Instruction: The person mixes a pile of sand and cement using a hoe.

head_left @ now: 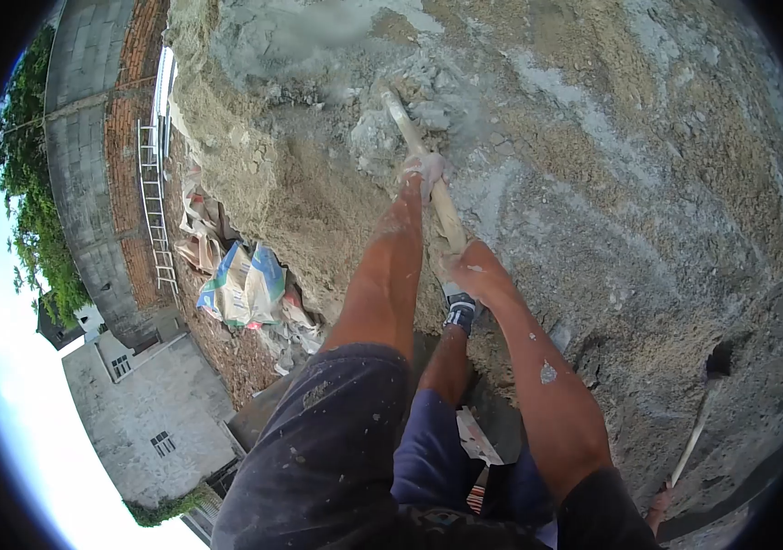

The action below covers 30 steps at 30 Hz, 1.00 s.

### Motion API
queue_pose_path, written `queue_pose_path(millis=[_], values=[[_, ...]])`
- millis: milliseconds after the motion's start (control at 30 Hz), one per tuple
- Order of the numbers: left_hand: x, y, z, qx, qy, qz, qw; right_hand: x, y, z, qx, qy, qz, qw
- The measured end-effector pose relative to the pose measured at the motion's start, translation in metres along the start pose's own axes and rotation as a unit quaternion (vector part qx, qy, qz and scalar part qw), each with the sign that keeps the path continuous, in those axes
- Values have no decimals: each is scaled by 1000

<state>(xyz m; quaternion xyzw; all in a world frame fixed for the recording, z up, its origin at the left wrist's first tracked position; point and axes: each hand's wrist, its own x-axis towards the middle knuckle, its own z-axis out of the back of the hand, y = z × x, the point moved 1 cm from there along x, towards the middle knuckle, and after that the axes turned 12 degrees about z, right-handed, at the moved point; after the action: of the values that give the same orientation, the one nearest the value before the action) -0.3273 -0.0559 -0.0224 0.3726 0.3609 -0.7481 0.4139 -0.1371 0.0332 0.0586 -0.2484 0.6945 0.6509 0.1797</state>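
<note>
Presently, left hand (424, 170) and right hand (472, 268) both closed around one wooden tool handle (445, 209). Handle's far end sits in grey-and-tan sand pile (318, 202). Cement bags (243, 286) lie beside the pile.

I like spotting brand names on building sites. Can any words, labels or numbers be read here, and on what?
None can be read.
Bags beside the sand heap: coloured print, too blurred to read.
Shoe: pale marks, not legible.
Wooden handle in both hands: no text.

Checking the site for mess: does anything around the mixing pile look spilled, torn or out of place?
Yes. Crumpled, emptied bags lie strewn at the sand pile's left edge. A second tool sits stuck in the mix at lower right. Both hands grip the wooden handle.
</note>
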Motion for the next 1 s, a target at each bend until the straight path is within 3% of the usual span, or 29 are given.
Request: queue_pose_path(millis=[33,67,133,267,367,433,467,533,600,700,767,800,833,867,933,967,1000], values=[[-9,17,-26,-5,-5,-23,1000,-19,-16,9,64,-1,-49,997],[40,49,-51,96,42,-171,980,-39,-16,27,130,2,-88,988],[-39,55,-86,52,83,-43,994,-90,-5,61,199,-5,-156,967],[-137,93,-162,9,209,52,977,-205,16,117,243,-101,-222,939],[-178,158,-240,-154,328,152,920,-318,2,109,267,-216,-262,902],[-242,199,-273,-150,332,204,908,-385,-1,88,261,-270,-245,894],[-279,222,-279,-95,346,220,907,-424,-20,78,208,-268,-278,899],[-334,266,-281,-96,409,231,878,-497,-67,40,78,-300,-254,916],[-383,284,-250,-74,424,264,863,-545,-45,27,-211,-149,-273,927],[-407,271,-194,-90,444,282,846,-540,5,21,-322,-186,-368,853],[-402,248,-175,-129,423,294,847,-534,-69,33,-399,-249,-206,858],[-383,229,-166,-201,424,272,840,-516,-75,35,-432,-277,-119,850],[-362,207,-156,-229,402,220,859,-491,-86,41,-386,-271,-127,873],[-346,172,-136,-256,379,166,874,-430,-60,50,-340,-267,-134,892],[-316,58,-52,-247,293,46,923,-322,-55,59,-371,-238,14,898],[-301,15,-14,-273,296,-25,915,-260,-3,57,-312,-212,12,926],[-306,-38,34,-284,251,-72,922,-199,20,48,-333,-263,185,887]])
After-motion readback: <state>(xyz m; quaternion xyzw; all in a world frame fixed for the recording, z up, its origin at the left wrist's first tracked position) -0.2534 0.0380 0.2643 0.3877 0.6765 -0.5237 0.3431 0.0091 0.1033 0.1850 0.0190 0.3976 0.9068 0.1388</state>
